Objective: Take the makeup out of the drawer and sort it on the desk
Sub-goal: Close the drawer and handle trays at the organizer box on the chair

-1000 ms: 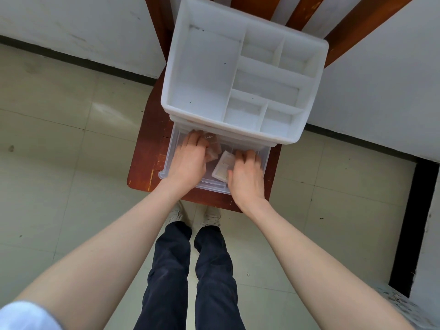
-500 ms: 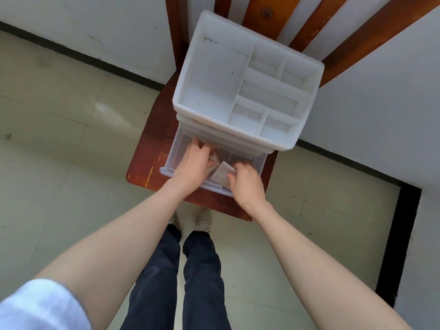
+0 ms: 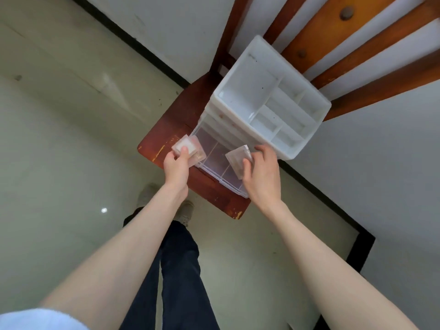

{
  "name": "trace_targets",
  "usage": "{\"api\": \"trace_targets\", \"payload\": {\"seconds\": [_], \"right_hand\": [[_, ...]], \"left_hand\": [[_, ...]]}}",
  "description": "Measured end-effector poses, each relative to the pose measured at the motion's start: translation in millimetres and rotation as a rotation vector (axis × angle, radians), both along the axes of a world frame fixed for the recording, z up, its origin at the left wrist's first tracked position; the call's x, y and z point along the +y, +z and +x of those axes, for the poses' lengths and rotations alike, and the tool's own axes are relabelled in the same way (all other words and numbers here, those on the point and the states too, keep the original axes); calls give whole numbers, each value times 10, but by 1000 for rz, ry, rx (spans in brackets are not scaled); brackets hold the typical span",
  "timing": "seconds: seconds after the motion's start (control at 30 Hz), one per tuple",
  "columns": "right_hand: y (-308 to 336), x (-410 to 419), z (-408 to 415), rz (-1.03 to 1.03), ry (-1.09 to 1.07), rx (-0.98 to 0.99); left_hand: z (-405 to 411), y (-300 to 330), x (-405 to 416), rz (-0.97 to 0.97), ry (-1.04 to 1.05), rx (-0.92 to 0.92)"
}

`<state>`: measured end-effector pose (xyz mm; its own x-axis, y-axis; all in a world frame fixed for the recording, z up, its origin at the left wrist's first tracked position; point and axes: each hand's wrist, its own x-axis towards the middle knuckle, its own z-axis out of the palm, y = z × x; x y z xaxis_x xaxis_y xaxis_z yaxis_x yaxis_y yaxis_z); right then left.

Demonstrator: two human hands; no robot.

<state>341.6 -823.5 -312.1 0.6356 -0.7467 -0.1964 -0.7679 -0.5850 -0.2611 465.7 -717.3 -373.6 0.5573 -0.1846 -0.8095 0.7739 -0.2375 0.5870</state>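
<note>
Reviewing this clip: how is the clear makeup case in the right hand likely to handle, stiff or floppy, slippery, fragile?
The clear case probably handles stiff: its flat faces and edges stay straight in the right hand. It looks light, since fingertips alone hold it up. Its smooth glossy plastic may be slippery, and might crack if dropped.

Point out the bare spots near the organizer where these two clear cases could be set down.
The big left compartment of the white organizer is bare. So is the chair seat left of it. The open drawer looks bare too. The seat's front strip is narrow; both hands, left hand and right hand, crowd it.
</note>
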Motion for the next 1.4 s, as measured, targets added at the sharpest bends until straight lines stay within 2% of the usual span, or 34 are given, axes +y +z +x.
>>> {"api": "trace_targets", "payload": {"seconds": [0.07,0.13,0.23,0.33,0.7,0.93,1.07,1.2,1.3,1.4], "right_hand": [[98,-11,-4,-92,76,-25],[179,-47,-27,-93,146,-3],[265,-171,-65,126,150,52],[302,-305,-132,270,123,105],[191,-422,-221,219,166,86],[211,-463,-226,258,173,89],[229,-527,-257,296,211,96],[257,-565,-253,318,225,100],[278,-579,-237,332,228,120],[354,-604,-168,390,174,162]], "left_hand": [[-35,22,49,-29,151,180],[-73,68,49,-101,270,329],[-92,104,-10,-205,358,433],[-107,97,-65,-224,356,420],[-218,-29,-222,-344,455,428],[-167,10,-737,-433,318,478],[-149,-42,-977,-396,318,453],[-122,-128,-1022,-385,315,461],[-86,-172,-976,-432,262,496],[-11,-115,-900,-380,182,470]]}}
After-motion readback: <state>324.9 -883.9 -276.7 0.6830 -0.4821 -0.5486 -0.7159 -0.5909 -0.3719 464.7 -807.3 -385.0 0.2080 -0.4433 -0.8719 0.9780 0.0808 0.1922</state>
